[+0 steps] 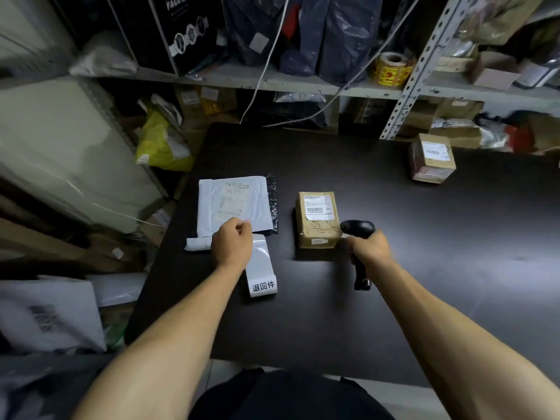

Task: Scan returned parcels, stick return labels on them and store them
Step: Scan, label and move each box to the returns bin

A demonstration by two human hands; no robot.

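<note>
Right hand [368, 247] is wrapped around the grip of a black barcode scanner [357, 230], fingers curled tight on the handle, the scanner's head sitting just to the right of a small brown cardboard parcel [316, 218] in the middle of the dark table [424, 268]. That parcel lies flat, its white shipping label facing up. Over on the left, the left hand [231, 244] hovers with fingers curled in at the near edge of a white mailer bag [233, 204]; whether it pinches the bag or something small, I cannot tell. Beneath and near that hand runs a strip of return labels [260, 268], one printed label at its near end. A second cardboard box [431, 157] sits well apart at the far right of the table. Beyond, a roll of yellow stickers [392, 69] rests on the shelf [303, 83].
</note>
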